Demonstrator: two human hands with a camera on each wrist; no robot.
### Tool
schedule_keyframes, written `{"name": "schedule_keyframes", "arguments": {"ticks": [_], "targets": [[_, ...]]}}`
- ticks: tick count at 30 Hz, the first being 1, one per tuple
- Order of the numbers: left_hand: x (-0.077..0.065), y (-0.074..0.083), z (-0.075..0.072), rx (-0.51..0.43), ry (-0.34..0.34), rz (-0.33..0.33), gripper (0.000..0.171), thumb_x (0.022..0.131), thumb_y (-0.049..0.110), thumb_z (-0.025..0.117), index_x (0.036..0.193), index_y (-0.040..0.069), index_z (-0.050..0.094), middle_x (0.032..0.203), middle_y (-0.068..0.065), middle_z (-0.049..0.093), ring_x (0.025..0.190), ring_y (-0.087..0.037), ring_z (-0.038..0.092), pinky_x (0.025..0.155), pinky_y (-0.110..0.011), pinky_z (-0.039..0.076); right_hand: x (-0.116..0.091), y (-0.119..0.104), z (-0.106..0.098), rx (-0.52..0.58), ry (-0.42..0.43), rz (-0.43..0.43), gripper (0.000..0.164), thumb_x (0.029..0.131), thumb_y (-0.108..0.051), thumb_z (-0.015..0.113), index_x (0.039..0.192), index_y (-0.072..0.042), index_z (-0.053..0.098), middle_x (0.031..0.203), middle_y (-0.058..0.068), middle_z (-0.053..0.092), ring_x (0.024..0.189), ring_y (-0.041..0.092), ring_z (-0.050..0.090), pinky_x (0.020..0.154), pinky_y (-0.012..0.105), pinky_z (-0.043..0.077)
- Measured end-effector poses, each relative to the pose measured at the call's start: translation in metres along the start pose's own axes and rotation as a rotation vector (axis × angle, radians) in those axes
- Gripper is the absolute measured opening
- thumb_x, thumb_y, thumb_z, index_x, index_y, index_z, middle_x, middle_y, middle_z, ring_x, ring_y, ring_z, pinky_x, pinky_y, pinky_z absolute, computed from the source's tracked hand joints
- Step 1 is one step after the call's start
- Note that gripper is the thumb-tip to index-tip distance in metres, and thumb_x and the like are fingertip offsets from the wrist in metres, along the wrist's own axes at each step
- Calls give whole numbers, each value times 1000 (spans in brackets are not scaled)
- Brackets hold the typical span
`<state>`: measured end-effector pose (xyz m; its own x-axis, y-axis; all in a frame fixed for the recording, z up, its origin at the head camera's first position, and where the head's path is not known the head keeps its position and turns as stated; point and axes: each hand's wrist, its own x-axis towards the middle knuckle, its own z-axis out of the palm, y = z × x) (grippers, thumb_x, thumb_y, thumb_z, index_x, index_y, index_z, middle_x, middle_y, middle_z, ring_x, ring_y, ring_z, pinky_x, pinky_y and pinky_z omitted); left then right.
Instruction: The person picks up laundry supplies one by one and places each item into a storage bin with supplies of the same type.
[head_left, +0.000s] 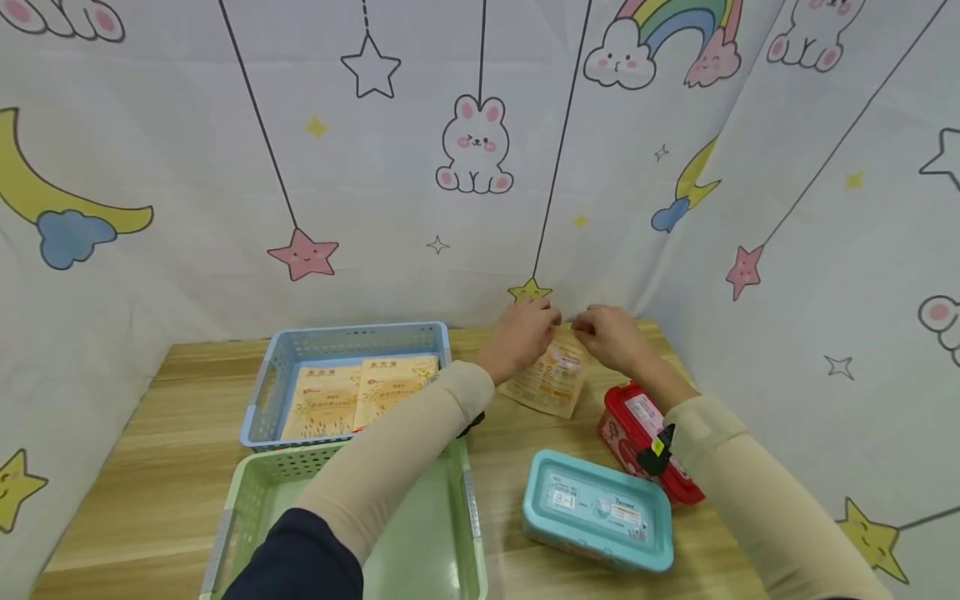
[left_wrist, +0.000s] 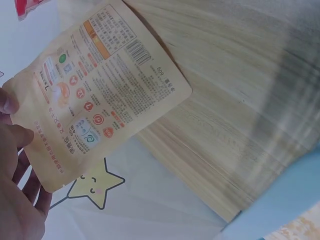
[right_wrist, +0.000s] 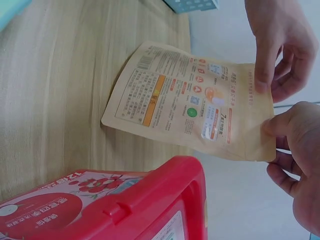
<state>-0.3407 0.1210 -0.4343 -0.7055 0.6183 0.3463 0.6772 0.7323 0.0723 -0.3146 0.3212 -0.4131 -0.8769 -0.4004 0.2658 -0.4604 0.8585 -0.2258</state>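
A flat tan pouch (head_left: 551,379) with printed text and a barcode stands tilted near the back of the table, its lower edge at the tabletop. My left hand (head_left: 522,333) pinches its top edge toward one corner, thumb on the printed face, as the left wrist view shows. At the other top corner my right hand (head_left: 611,333) pinches the same edge, seen close in the right wrist view (right_wrist: 302,160). Just in front of the right hand sits a red lidded box (right_wrist: 145,205), partly hidden by the forearm in the head view.
A teal lidded box (head_left: 598,510) lies in front of the red one. On the left, a blue basket (head_left: 358,331) holds tan packets (head_left: 397,383); a green basket (head_left: 420,533) stands before it. A patterned cloth (head_left: 390,183) hangs behind the table (head_left: 135,467).
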Motion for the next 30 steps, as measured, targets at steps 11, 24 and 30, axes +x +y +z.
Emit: {"name": "schedule_keyframes", "arguments": {"ticks": [11, 24, 30], "targets": [[-3, -6, -10, -39, -36, 38, 16, 108, 19, 64, 119, 16, 76, 115, 0, 69, 106, -17, 68, 88, -27, 58, 0, -12, 0, -42, 23, -39, 8, 97, -4, 72, 96, -4, 79, 90, 7, 68, 85, 27, 67, 77, 45, 58], [-16, -25, -44, -169, -130, 76, 14, 107, 10, 64, 116, 11, 75, 115, -4, 72, 107, -21, 69, 91, -32, 57, 2, -39, -7, 33, 49, -109, 5, 97, -5, 75, 100, -4, 79, 93, 7, 67, 83, 23, 65, 75, 42, 57], [-24, -33, -54, -162, -95, 101, 14, 107, 12, 65, 115, 12, 76, 114, -2, 72, 107, -19, 69, 92, -31, 56, 5, -48, -11, 18, 80, -173, 5, 97, -3, 75, 98, -3, 79, 92, 8, 69, 84, 25, 66, 77, 43, 56]]}}
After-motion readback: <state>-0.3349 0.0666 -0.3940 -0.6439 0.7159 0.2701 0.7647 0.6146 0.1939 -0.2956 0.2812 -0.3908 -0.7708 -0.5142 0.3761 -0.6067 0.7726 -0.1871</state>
